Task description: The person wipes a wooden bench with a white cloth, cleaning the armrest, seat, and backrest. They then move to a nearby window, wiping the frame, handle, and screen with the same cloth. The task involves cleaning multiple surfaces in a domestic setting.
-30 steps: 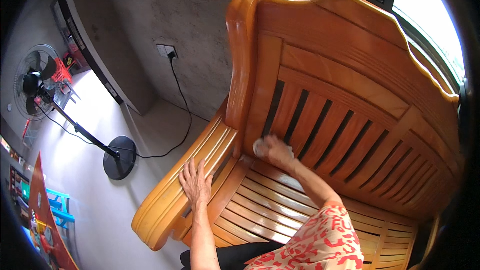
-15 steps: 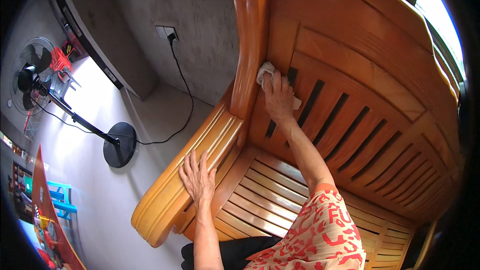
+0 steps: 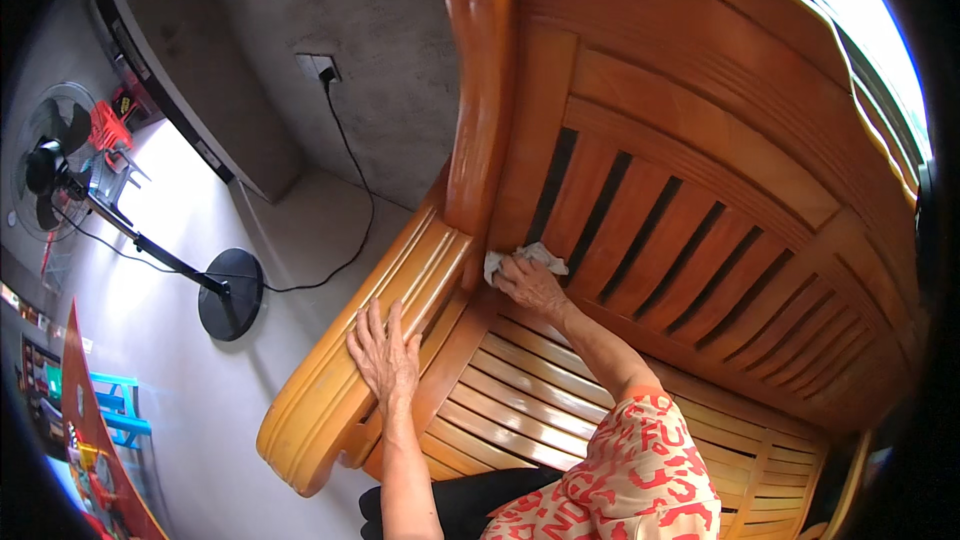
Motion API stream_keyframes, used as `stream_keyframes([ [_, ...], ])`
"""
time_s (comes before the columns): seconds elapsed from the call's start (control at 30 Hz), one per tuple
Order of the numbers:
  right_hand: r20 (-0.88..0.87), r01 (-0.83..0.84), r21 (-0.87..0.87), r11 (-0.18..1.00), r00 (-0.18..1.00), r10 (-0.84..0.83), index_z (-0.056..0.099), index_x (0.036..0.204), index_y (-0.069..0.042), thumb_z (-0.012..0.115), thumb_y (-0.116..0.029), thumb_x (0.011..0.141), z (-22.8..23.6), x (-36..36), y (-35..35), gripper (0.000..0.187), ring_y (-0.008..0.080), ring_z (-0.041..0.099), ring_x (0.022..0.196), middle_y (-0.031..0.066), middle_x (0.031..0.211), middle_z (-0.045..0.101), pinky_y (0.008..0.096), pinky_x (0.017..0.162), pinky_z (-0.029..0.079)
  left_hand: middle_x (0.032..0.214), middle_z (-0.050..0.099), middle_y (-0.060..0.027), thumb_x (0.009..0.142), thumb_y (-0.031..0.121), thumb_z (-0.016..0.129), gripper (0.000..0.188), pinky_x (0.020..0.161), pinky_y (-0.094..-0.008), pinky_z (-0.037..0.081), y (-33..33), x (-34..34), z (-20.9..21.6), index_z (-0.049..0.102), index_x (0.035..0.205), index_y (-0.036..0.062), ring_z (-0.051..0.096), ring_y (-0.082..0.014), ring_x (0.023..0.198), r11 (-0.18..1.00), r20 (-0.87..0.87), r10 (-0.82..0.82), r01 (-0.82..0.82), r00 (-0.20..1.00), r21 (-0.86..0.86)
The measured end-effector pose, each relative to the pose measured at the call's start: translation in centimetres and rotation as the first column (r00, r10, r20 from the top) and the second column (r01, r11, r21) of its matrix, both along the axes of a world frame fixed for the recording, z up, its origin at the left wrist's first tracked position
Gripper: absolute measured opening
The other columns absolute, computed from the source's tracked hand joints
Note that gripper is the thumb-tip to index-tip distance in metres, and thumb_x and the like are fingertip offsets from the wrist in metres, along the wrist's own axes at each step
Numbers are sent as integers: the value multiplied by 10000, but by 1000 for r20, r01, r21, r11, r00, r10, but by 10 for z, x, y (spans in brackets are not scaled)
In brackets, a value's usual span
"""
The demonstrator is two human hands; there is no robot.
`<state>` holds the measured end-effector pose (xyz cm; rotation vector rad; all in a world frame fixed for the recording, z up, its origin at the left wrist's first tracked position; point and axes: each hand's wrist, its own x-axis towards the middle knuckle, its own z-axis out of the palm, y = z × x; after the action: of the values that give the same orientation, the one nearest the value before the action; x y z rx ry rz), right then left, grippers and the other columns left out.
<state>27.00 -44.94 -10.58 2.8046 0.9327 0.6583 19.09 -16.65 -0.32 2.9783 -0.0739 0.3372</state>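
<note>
A glossy wooden bench (image 3: 690, 80) with a slatted back and slatted seat fills the middle and right. My right hand (image 3: 532, 286) presses a crumpled whitish cloth (image 3: 545, 256) against the lower left corner of the backrest, just above the seat. Its fingers are bent over the cloth and partly hide it. My left hand (image 3: 386, 352) lies flat on top of the wide wooden armrest (image 3: 320, 390), fingers spread, with nothing in it.
A black standing fan (image 3: 62, 165) with a round base (image 3: 230, 295) stands on the floor at left. Its cord runs to a wall socket (image 3: 318, 67). A blue stool (image 3: 122, 410) and a reddish table edge (image 3: 85, 390) are at lower left.
My right hand has slid the cloth down the left side of the backrest, from near the top of the slats to just above the seat. My left hand stays on the armrest.
</note>
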Motion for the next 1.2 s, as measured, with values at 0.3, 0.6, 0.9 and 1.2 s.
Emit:
stream_keyframes([
  [0.3, 384, 224, 282, 933, 865, -324, 578, 1243, -193, 624, -103, 824, 168, 4, -58, 431, 363, 471, 1152, 131, 1268, 486, 544, 867, 408, 1464, 360, -101, 775, 241, 752, 677, 1114, -486, 220, 6, 0, -2, 436, 1371, 188, 302, -303, 1358, 1000, 42, -3, 2, 999, 8],
  [0.6, 593, 348, 185, 919, 706, -387, 641, 1019, -227, 673, -198, 800, 121, 9, -96, 224, 286, 408, 1073, 77, 1217, 422, 506, 759, 368, 1456, 374, -104, 762, 243, 761, 688, 1103, -474, 239, 4, 0, -2, 432, 1364, 189, 319, -308, 1350, 999, 50, -26, 24, 998, 24],
  [0.9, 321, 316, 162, 935, 879, -353, 669, 1003, -222, 634, -212, 773, 68, -41, -73, 233, 289, 425, 1068, 73, 1191, 463, 505, 776, 376, 1471, 367, -111, 769, 181, 756, 685, 1099, -466, 246, 3, -2, 1, 435, 1374, 191, 320, -319, 1356, 999, 37, -34, 35, 999, -19],
  [1.2, -75, 183, 148, 972, 982, -173, 663, 984, -258, 622, -155, 779, 64, -85, -89, 234, 291, 461, 1083, 77, 1194, 498, 508, 837, 397, 1475, 360, -115, 774, 224, 761, 691, 1111, -478, 229, 6, 1, -7, 426, 1378, 203, 306, -318, 1364, 999, 18, -50, 50, 999, 4],
])
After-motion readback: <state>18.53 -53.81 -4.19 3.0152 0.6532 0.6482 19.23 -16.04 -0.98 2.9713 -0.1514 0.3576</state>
